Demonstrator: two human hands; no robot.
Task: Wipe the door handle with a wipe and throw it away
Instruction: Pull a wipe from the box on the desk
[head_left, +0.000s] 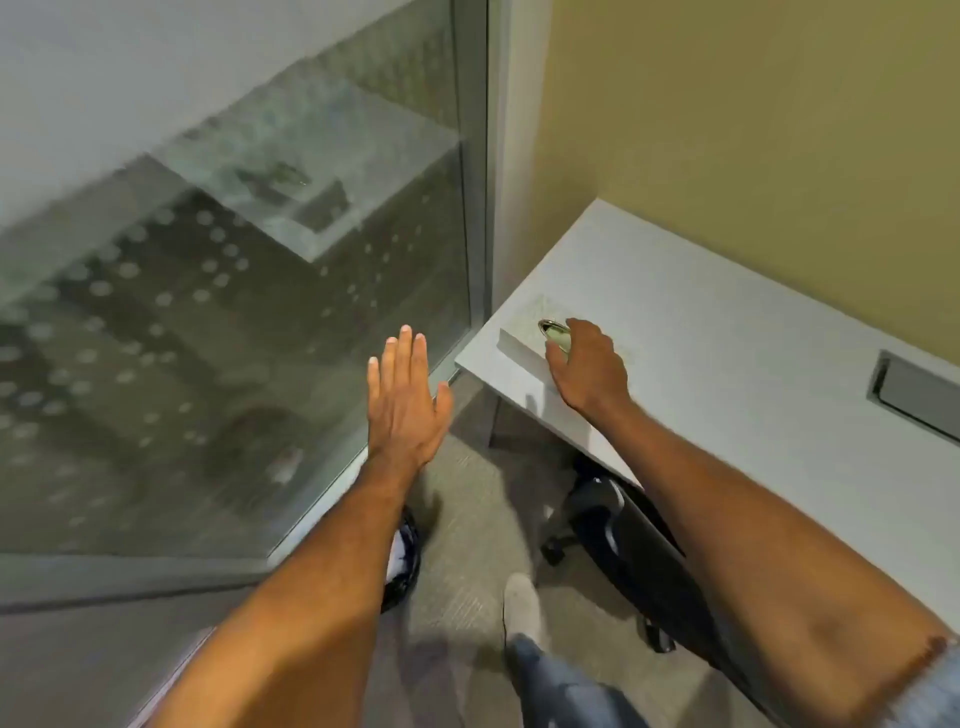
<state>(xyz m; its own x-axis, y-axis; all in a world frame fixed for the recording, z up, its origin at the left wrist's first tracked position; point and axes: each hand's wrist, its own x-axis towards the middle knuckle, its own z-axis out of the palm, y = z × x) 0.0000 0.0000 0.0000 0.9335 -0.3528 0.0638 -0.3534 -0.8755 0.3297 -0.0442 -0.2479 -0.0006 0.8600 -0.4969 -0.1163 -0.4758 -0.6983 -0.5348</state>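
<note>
Wipes sit in a flat pale green-white pack (524, 332) on the grey desk (727, 343) corner, where the right hand (589, 366) curls over its oval opening, seemingly fetching one, needing a pinch-and-pull, while the left hand (405, 400) hovers flat and empty.

We see soft, even indoor light with no harsh shadows. The glass wall (234, 291) reflects a pale desk shape and looks smeared by motion blur. The desk (727, 353) appears bright. Straight lines bend toward the edges, and the forearms near the bottom look stretched.
</note>
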